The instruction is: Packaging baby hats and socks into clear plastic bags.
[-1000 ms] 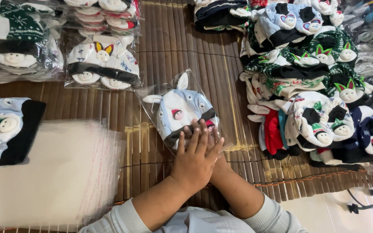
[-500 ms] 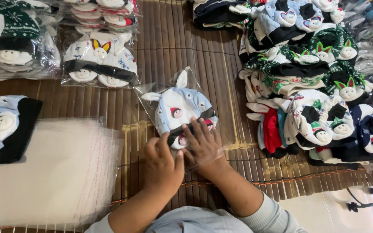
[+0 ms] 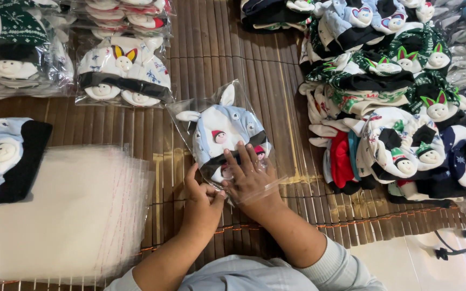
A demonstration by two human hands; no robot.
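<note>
My right hand (image 3: 250,180) lies flat and released on the bagged baby hat (image 3: 223,132), just right of the stack of clear bags (image 3: 55,210), while my left hand (image 3: 203,202) pinches its flap. Soft, light, likely slippery; best held at the edges.

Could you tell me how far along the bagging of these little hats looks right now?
Done: sealed packs of hats lie at the top left of the bamboo mat. In hand: a pale blue hat sits inside a clear bag; the right hand presses flat on its open end while the left hand pinches the flap. Left: a large heap of unbagged hats on the right, plus a stack of empty bags.
</note>
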